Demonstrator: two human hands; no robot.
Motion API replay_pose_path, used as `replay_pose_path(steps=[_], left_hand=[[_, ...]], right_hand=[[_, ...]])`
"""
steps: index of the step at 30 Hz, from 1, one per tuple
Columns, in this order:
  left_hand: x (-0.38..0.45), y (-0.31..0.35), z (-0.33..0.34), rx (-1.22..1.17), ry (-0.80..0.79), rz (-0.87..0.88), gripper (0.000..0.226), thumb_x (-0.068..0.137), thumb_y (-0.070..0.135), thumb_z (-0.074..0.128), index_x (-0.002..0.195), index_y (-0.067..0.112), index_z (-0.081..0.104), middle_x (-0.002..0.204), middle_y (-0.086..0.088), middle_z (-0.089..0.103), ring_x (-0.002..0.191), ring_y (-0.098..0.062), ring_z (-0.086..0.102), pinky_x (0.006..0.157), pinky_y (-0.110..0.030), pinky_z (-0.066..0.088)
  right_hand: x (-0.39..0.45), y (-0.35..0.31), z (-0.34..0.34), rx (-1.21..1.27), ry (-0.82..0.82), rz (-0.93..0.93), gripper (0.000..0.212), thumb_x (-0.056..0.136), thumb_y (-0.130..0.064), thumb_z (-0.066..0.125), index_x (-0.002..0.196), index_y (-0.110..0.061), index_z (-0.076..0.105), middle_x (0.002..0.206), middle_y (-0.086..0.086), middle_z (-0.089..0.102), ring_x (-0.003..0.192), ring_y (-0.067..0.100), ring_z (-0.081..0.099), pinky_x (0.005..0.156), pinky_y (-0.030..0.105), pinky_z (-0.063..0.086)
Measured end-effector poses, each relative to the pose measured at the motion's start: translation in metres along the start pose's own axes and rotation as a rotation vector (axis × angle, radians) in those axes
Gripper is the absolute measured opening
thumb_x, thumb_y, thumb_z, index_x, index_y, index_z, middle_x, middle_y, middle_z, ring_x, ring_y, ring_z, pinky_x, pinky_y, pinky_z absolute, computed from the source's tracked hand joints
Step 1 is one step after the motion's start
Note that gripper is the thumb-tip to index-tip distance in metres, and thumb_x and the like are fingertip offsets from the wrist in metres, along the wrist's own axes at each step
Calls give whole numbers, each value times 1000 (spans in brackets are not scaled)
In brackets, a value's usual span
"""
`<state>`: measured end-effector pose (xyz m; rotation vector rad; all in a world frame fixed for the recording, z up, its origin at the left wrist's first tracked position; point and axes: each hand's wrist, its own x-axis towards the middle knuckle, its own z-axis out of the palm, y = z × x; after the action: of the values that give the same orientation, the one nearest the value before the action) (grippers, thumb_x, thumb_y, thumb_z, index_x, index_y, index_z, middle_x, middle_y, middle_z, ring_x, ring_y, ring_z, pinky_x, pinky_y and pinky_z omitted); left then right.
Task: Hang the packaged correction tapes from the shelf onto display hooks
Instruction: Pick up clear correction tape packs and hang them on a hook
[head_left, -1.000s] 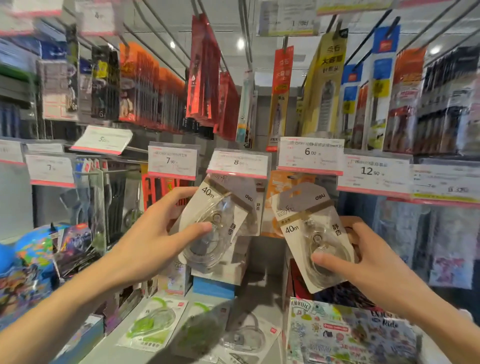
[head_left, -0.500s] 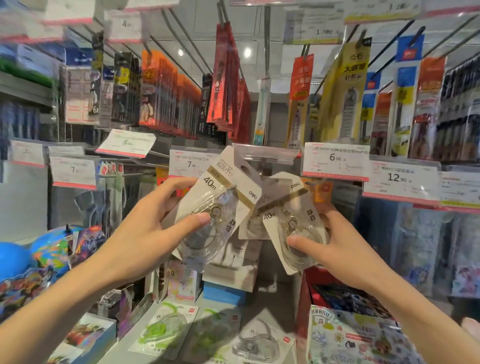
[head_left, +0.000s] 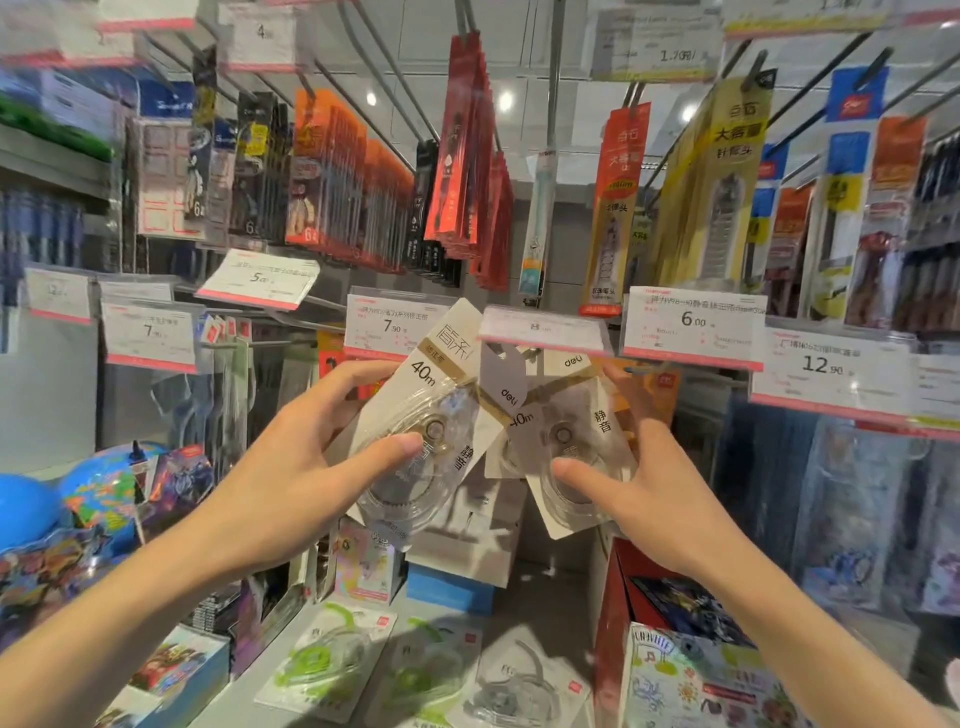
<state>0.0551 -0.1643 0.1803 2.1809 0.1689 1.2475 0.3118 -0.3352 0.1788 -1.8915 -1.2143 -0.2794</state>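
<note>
My left hand (head_left: 291, 467) grips a white-carded correction tape pack (head_left: 431, 410) marked 40m, tilted to the right. My right hand (head_left: 644, 467) holds a second pack (head_left: 576, 431) of the same kind, its top tucked under the tilted 8-yuan price tag (head_left: 543, 330) where the display hook ends. The two packs overlap at their upper corners. More white packs (head_left: 467, 530) hang on the hook behind them. Three more tape packs, two green (head_left: 324, 665) and one clear (head_left: 511, 686), lie flat on the shelf (head_left: 540, 608) below.
Rows of hooks with orange, red and yellow stationery packs (head_left: 467, 156) hang overhead. Price tags (head_left: 693, 327) line the rail. A red box (head_left: 665, 597) of colourful packs sits lower right, a blue globe (head_left: 98, 493) lower left, a blue box (head_left: 449, 587) at the shelf's back.
Both hands have risen and drawn together. The right-hand pack moved left and up to the hook under the 8-yuan tag, which has tipped upward; the packs now overlap.
</note>
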Motion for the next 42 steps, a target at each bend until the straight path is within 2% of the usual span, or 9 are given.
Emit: replay_pose_path(steps=[4, 8, 12, 18, 21, 29, 32, 36, 42], left_hand=[[-2, -9, 2, -20, -11, -46, 53, 78, 60, 70, 126, 57, 50, 118, 26, 73, 107, -4, 73, 83, -38, 61], [-1, -15, 6, -25, -13, -88, 52, 75, 64, 70, 122, 59, 48, 112, 22, 76, 98, -6, 75, 81, -38, 57], [-1, -17, 9, -23, -17, -145, 53, 71, 66, 69, 118, 55, 49, 109, 17, 78, 87, -8, 76, 67, -31, 56], [-5, -19, 18, -58, -45, -202, 53, 68, 63, 73, 114, 50, 52, 106, 10, 80, 89, -17, 77, 80, -52, 61], [-5, -20, 28, -117, -66, -229, 51, 70, 61, 73, 115, 49, 52, 105, 8, 80, 90, -17, 77, 80, -56, 61], [-1, -18, 78, -191, -27, -205, 34, 81, 46, 79, 112, 45, 64, 107, 16, 79, 96, -6, 75, 70, -26, 59], [4, -17, 89, -147, -13, -183, 28, 89, 40, 74, 116, 37, 70, 105, 19, 78, 102, 1, 71, 89, -28, 57], [12, -11, 93, -104, -45, -114, 14, 93, 38, 69, 102, 48, 72, 101, 30, 76, 97, 8, 71, 82, -14, 56], [37, -1, 78, -272, 27, -133, 35, 90, 54, 62, 115, 30, 64, 94, 6, 79, 72, -16, 76, 66, -34, 61]], right_hand=[[-1, 2, 15, -67, 87, -52, 59, 83, -68, 64, 117, -21, 53, 89, -19, 59, 81, -11, 62, 54, 16, 43], [7, 3, 29, -250, 78, -106, 63, 89, -70, 53, 130, -23, 48, 75, -5, 69, 65, 11, 66, 59, 34, 55], [13, 1, 35, -372, 45, -86, 83, 92, -70, 47, 155, -25, 19, 101, 2, 71, 88, 28, 71, 70, 37, 57], [9, 2, 21, -458, -1, -142, 56, 98, -64, 45, 138, -25, 53, 85, -7, 69, 78, 18, 68, 65, 36, 54], [-3, 1, 16, -288, -39, -145, 37, 94, -64, 50, 108, -34, 68, 84, -17, 68, 76, 4, 67, 70, 26, 56], [-30, -1, 24, 483, -226, 19, 35, 88, -49, 73, 120, -38, 65, 113, -10, 77, 103, 14, 74, 98, 45, 58], [-33, 5, 21, 640, -236, 54, 47, 85, -35, 82, 126, -30, 59, 118, -7, 77, 107, 16, 75, 97, 43, 59], [-36, 16, 15, 722, -196, 73, 49, 81, -26, 84, 124, -26, 59, 117, -1, 78, 107, 20, 76, 90, 31, 62], [-37, 30, -4, 571, -107, 62, 39, 87, -25, 82, 118, -31, 59, 115, -12, 77, 106, 9, 75, 85, 24, 61]])
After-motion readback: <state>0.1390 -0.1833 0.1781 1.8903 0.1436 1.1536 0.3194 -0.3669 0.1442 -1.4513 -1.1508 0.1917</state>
